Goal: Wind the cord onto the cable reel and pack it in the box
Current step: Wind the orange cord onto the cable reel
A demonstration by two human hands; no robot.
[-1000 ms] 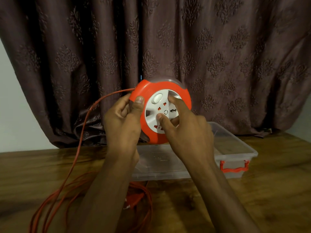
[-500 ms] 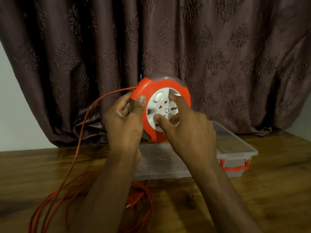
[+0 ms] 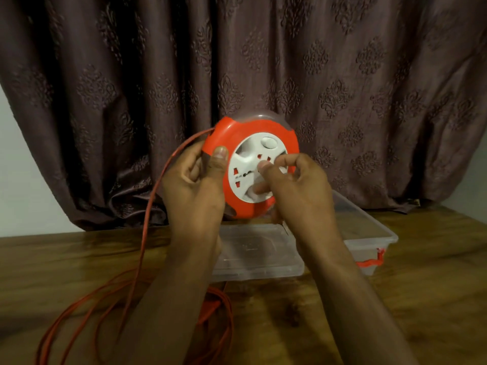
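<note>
The fingers [image 3: 283, 162] of the right hand [image 3: 297, 188] are curled onto the white socket face [image 3: 245, 164] of the cable reel [image 3: 250, 167]; the thumb and index finger meet near the middle of this face, and the lower fingers reach into one of its recesses. The left hand [image 3: 195, 188] grips the reel at its left edge: the thumb lies flat on the front of the orange rim, and the other fingers go behind the reel, where they are partly hidden. The reel is held upright in the air, with its face toward the camera, above the transparent box [image 3: 369, 233] that stands on the wooden table [image 3: 52, 259]. The clear lid [image 3: 255, 251] lies on the table just in front of the box, below the hands. The orange cord [image 3: 147, 222] leaves the reel at its upper left, just above the left hand, hangs down to the left of the left wrist and ends in loose loops on the table. A dark patterned curtain [image 3: 342, 75] hangs behind.
</note>
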